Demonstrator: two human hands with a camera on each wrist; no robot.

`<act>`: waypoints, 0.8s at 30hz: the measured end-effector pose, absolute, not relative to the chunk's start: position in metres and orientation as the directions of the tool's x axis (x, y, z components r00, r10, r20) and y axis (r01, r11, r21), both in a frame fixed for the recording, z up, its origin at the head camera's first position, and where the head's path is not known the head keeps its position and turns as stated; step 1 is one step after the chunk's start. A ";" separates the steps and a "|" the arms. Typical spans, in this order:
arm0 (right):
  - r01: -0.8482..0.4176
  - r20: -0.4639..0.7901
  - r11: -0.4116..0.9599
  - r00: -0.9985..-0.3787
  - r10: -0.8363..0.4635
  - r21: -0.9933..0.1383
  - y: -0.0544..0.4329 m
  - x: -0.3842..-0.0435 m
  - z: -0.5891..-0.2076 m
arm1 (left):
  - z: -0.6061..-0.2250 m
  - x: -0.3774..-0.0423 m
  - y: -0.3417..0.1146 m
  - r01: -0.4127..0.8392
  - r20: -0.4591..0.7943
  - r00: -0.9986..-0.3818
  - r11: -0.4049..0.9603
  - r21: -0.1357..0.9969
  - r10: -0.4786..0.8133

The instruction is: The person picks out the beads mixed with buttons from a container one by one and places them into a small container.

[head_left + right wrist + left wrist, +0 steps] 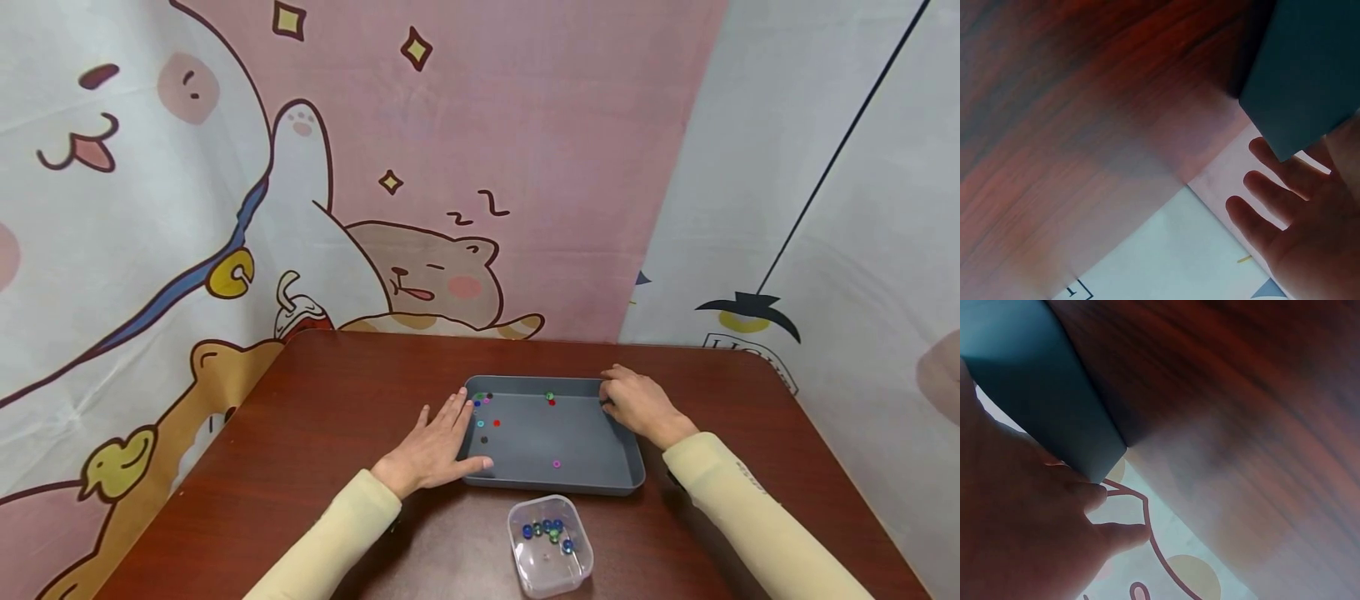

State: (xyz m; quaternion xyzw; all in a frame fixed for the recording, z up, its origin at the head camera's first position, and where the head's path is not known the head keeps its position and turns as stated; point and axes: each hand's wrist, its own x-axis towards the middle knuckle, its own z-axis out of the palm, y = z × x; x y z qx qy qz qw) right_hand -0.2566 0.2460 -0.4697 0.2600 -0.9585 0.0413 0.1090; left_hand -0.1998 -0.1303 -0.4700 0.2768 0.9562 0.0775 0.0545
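Observation:
A shallow grey tray (570, 433) lies on the table with small coloured discs or beads in it, such as a pink ring (557, 464) and a red piece (497, 423). My left hand (431, 446) rests along its left side with fingers extended, the thumb over the front rim; the left wrist view shows fingers (1124, 537) beside the tray wall (1066, 406). At the far right corner is my right hand (637, 404). Three of its fingers (1272, 194) are spread near the rim, while the tray wall (1310, 69) hides the other fingertips; I cannot tell whether they hold anything.
In front of the tray stands a clear plastic box (551, 575) with several glass marbles (547, 527) inside. The brown wooden table (360, 375) ends at a cartoon-printed curtain (525, 167) behind it.

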 end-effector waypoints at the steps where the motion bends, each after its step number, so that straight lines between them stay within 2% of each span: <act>1: -0.508 0.231 0.861 -0.841 -0.490 -0.023 0.246 -0.257 -0.470 | -0.470 -0.200 -0.130 0.521 -0.061 -0.841 0.835 0.179 0.538; 24: -0.514 0.292 0.855 -0.829 -0.477 -0.062 0.251 -0.249 -0.463 | -0.470 -0.200 -0.130 0.518 -0.064 -0.842 0.835 0.185 0.536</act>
